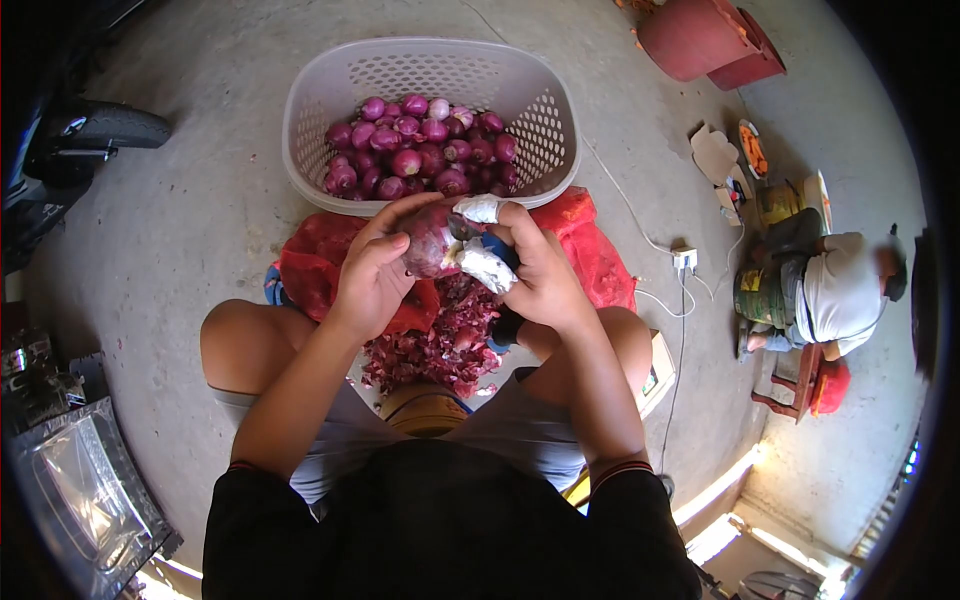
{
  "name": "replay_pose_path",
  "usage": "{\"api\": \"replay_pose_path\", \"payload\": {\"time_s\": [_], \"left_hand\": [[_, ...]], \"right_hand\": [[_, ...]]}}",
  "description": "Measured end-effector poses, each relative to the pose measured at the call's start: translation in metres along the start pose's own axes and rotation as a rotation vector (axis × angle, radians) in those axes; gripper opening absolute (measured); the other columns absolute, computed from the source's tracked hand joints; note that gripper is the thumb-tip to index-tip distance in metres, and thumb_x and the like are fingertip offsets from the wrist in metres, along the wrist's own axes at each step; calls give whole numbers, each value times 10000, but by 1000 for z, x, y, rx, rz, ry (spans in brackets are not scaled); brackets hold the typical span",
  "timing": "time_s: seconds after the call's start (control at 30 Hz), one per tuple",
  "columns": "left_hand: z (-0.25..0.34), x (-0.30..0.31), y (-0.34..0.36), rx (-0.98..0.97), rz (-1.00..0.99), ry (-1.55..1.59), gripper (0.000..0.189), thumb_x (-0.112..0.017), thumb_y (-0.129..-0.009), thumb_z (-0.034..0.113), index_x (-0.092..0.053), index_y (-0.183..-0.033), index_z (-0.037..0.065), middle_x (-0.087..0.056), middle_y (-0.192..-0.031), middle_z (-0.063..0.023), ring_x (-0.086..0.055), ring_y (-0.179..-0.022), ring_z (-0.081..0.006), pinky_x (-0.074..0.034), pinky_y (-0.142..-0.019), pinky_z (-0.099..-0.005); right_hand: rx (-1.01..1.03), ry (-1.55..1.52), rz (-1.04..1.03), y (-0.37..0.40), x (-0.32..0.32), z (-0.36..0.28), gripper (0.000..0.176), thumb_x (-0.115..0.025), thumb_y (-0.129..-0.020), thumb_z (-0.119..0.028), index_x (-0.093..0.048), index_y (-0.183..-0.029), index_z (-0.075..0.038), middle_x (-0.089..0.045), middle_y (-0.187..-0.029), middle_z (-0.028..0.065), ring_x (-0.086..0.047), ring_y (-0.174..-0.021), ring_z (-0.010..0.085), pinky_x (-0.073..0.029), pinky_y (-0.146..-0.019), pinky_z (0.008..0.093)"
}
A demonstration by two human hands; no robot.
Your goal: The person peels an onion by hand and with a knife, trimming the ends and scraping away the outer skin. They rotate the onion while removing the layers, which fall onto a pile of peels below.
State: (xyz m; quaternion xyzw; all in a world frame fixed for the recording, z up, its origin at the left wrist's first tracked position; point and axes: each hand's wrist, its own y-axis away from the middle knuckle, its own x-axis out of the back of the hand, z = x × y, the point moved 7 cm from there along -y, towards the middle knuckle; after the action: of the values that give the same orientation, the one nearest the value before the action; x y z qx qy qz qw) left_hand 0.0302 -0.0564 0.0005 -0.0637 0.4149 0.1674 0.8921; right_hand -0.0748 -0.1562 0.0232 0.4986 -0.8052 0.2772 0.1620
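"Purple-red, round onion (428,245) up there: which hand has it?"

"My left hand (368,285) does. Its fingers curve about the left side and the thumb presses on the skin, so the hand is closed as far as the bulb lets it. I hold it above the floor, just on the near side of the light grey, perforated plastic basket (322,95)."

"And the other hand?"

"My right hand (548,275) is half curled at the onion's right end. Two of its digits wear silvery-white, crinkled wrapping (487,268), and those covered tips meet the bulb. Something dark blue (503,248) sits in the curl, mostly hidden; I can't tell what it is, or how firmly I grip it."

"What's in the basket?"

"A heap of shiny purple onions (420,150), with most of them lying toward the near side. Bright red mesh sacking (590,250) spreads to the left and right of my hands, against the basket's near edge."

"What's below your wrists?"

"Loose, dark red onion skins (440,345), piled on the floor between my legs. Nearer still, a yellowish, round-rimmed container (425,412) stands between my thighs."

"Anyone else about?"

"Well apart, on the right, a person in a white shirt (845,290) is bent over beside a reddish-brown wooden stool (792,385)."
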Motion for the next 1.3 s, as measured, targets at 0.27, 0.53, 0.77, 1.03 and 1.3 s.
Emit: {"api": "replay_pose_path", "payload": {"time_s": [0.27,0.53,0.77,1.03,1.3], "left_hand": [[0,1,-1,11,-29,-21,534,-464,-811,192,-411,-1280,-58,-513,-1247,-169,-513,-1152,-234,-388,-997,-378],[-1,-1,1,15,-75,-24,569,-439,-795,231,-414,-1276,-72,-511,-1247,-171,-515,-1149,-239,-383,-997,-380],[2,-1,0,7,-73,38,549,-421,-835,261,-400,-1289,-47,-503,-1257,-176,-504,-1163,-241,-393,-985,-396],[-1,5,-1,-6,-34,97,525,-421,-865,269,-381,-1309,-8,-455,-1317,-145,-462,-1208,-236,-378,-994,-417],[0,-2,-1,-62,-40,14,485,-510,-881,179,-368,-1322,35,-487,-1252,-107,-465,-1180,-192,-367,-1000,-376]], "right_hand": [[-72,-237,49,-4,3,3,452,-575,-716,67,-489,-1141,-60,-627,-918,128,-642,-853,263,-478,-747,315],[-188,-377,48,-5,10,3,428,-540,-807,80,-453,-1207,-44,-608,-1006,59,-576,-949,125,-437,-823,256],[-328,-585,-62,-3,13,-2,462,-567,-853,7,-382,-1271,-60,-576,-1068,63,-564,-957,123,-434,-815,254],[-294,-601,-116,-1,-3,-4,587,-617,-814,-24,-292,-1302,-63,-622,-971,72,-566,-836,101,-421,-736,240],[-190,-387,-81,0,-11,-1,485,-596,-833,-57,-326,-1237,-50,-616,-893,101,-576,-808,131,-429,-744,277]]}}
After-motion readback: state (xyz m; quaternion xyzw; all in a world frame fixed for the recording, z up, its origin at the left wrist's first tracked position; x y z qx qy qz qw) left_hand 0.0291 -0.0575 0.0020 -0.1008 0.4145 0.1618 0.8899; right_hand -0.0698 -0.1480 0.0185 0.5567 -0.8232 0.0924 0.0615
